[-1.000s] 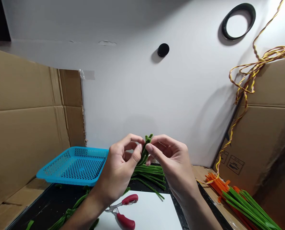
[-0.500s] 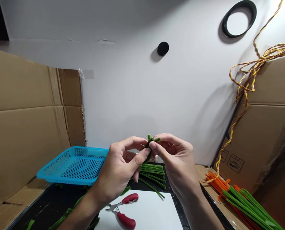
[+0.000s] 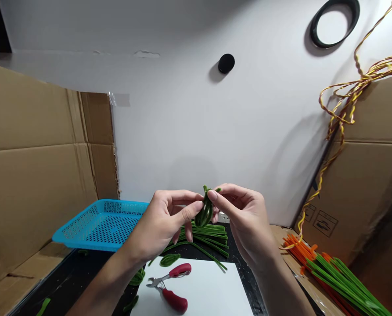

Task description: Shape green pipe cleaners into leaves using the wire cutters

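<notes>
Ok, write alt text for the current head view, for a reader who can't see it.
A person's left hand and right hand hold a small looped green piece over a black surface. Below, red-handled nippers lie on a white sheet, with a bundle of green stems behind; a blue basket stands at left, orange stems and more green stems at right.

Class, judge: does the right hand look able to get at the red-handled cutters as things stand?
Probably yes: the cutters lie uncovered on the white sheet, though the right hand may need to release the green piece first.
</notes>
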